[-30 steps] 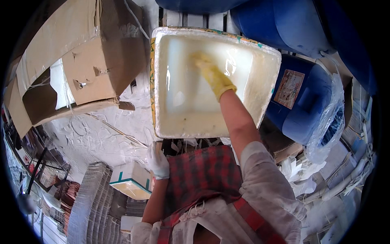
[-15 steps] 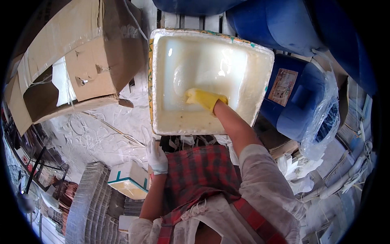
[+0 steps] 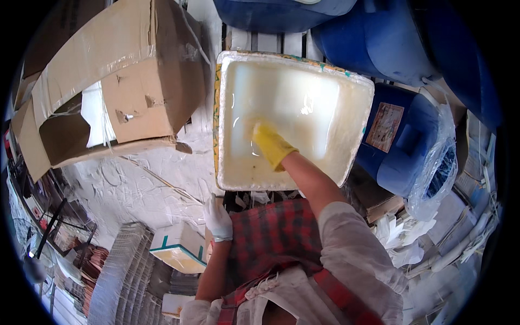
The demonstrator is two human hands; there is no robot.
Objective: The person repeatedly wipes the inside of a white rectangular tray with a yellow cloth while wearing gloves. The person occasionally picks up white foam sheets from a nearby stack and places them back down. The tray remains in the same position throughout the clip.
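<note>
In a large white foam box (image 3: 292, 181) lies a pale, milky liquid (image 3: 276, 86). My right hand (image 3: 271, 143), in a yellow rubber glove, reaches into the left middle of the box. Its fingertips dip into the liquid and are blurred, so their shape and anything in them cannot be made out. My left hand (image 3: 218, 221) wears a white glove and stays outside, just below the box's near left corner. Its fingers stretch forward, and nothing shows in them. A red and black checked apron (image 3: 276, 227) covers my lap beside it.
A torn cardboard box (image 3: 130, 97) stands at the left. Blue plastic drums (image 3: 374, 43) line the far right, one with a clear plastic bag (image 3: 436, 168) over its end. A small foam box (image 3: 176, 246) and stacked sheets (image 3: 122, 271) are at the lower left.
My right hand has swung so its fingers point farther forward in the liquid. The whole view has shifted slightly, with the scene now lower and more to the right.
</note>
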